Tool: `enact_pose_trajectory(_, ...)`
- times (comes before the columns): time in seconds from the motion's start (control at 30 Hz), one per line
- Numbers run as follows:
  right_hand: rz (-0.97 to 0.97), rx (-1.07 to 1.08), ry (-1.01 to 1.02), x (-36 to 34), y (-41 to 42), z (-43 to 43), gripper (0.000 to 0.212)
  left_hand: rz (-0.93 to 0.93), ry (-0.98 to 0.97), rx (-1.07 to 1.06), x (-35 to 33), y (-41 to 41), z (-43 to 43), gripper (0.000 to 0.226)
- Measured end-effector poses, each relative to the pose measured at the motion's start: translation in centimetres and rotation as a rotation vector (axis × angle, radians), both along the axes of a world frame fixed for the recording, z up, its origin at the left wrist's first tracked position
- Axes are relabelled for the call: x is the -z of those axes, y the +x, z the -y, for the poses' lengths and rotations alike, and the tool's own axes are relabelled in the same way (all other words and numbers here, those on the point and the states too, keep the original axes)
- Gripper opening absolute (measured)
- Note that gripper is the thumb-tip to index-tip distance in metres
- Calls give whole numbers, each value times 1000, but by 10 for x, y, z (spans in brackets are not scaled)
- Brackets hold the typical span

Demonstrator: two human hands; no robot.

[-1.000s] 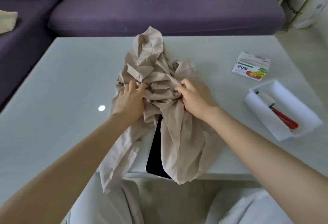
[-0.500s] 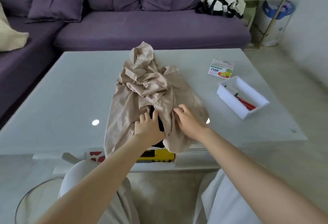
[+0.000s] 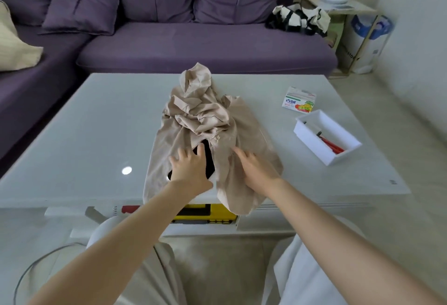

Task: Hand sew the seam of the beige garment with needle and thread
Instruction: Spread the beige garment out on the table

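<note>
On the pale table (image 3: pixel 96 135), centre, the beige garment (image 3: pixel 208 120) lies in a heap w/ its near edge hanging off the front. Both hands are on it now, lower than a sec ago: 1 s back they were up in the bunched middle, pinching folds; half a sec back they'd slid toward the near edge. Left hand (image 3: pixel 191 166) is flat, fingers spread, lying over a dark gap (image 3: pixel 209 159) where the cloth parts – not gripping anything. Right hand (image 3: pixel 256 169) also flat & open, palm down on the right flap, just beside the gap. Hands are near each other, not touching. View has also pulled back, so more of the purple sofa (image 3: pixel 205 43) shows.

What it means, prob.: the scrunching has given way to smoothing/spreading, i.e. hunting for the seam and laying it flat. No sewing begun – no needle or thread visible in either hand; too small to spot anywhere. White tray (image 3: pixel 312 135) w/ a red-handled tool (image 3: pixel 332 146) sits well to the right, small printed box (image 3: pixel 298 100) behind it, both untouched. Top of the garment is still crumpled, so more straightening likely needed before the first stitch. Next step calls for finding the open seam edge, then reaching right for the kit.
</note>
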State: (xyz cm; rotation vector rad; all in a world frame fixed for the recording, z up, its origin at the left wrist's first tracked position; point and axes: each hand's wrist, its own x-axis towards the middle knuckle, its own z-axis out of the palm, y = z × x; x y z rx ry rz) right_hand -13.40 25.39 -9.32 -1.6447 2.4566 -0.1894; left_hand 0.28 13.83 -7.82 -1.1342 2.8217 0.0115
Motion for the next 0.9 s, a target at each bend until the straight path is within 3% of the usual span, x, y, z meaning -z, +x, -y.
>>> enact_pose_trajectory(0.17,43,-70,5,-2,33,28,60,-35,-137,-127,-12,45,39,81)
enact_pose_trajectory(0.37,-45,-132,66,6,76,65,49,-40,-20,-512,-8,119,93,83)
enact_pose_trajectory(0.53,-93,-182,52,6,99,84,39,-40,50,-691,-1,157,116,81)
enact_pose_trajectory(0.73,-108,-203,44,9,101,89,37,-111,160,-782,9,161,123,84)
enact_pose_trajectory(0.9,-57,-235,39,5,92,86,50,-87,292,-851,9,152,121,73)
